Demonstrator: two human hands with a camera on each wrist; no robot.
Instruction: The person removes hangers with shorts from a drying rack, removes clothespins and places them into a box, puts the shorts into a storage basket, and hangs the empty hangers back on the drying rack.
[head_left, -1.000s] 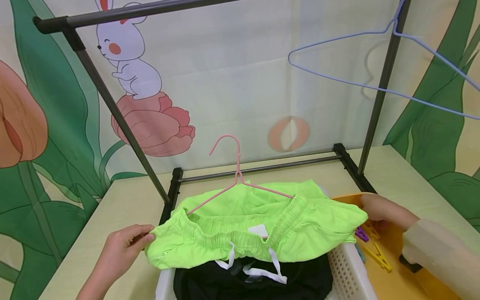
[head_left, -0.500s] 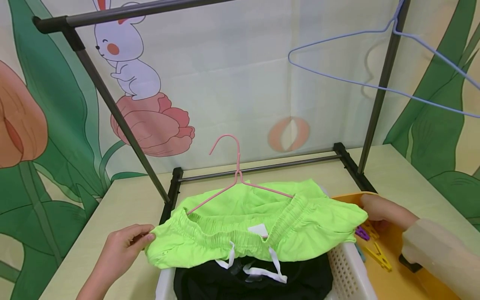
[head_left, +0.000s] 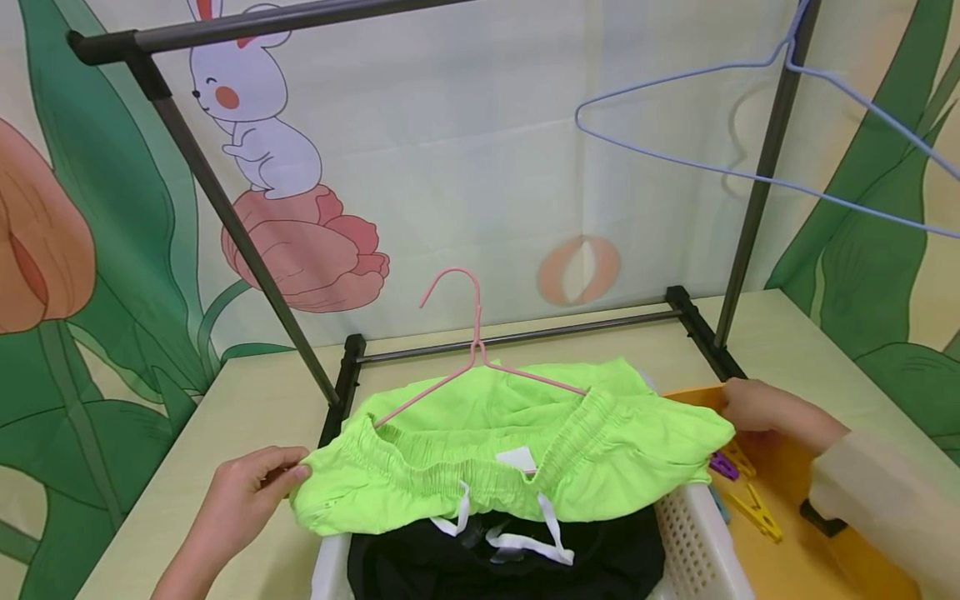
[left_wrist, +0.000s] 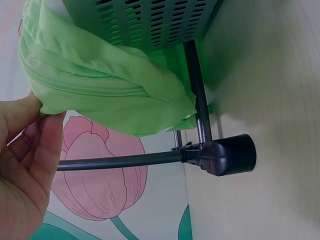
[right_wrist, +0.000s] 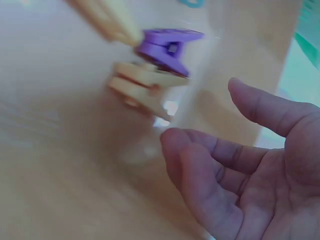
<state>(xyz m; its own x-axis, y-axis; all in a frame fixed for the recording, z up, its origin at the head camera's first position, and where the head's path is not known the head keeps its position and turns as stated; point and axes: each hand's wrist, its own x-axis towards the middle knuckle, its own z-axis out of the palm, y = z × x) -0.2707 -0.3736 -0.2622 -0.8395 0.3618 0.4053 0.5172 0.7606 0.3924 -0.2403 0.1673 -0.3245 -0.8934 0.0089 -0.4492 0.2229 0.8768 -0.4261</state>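
Bright green shorts (head_left: 480, 492) with a white drawstring lie spread over a white basket (head_left: 693, 533), and a pink hanger (head_left: 477, 333) sits in their waistband. My left hand (head_left: 243, 504) pinches the left edge of the shorts between thumb and fingers, as the left wrist view also shows. At the right, my right hand (head_left: 772, 412) is inside the orange bin (head_left: 817, 567). In the right wrist view its fingers are loosely bent, the thumb stands apart, and nothing is held. Close to the fingertips lie an orange clothespin (right_wrist: 145, 90) and a purple clothespin (right_wrist: 167, 47).
A dark metal clothes rack (head_left: 240, 229) stands around the basket. A blue hanger (head_left: 675, 158) hangs at its upper right. Black clothing (head_left: 420, 567) fills the basket's front. A yellow clothespin (head_left: 757, 512) lies in the bin.
My right hand has lifted slightly and its forearm has shifted a little to the right within the bin. The left hand keeps its pinch on the shorts, which stay in place.
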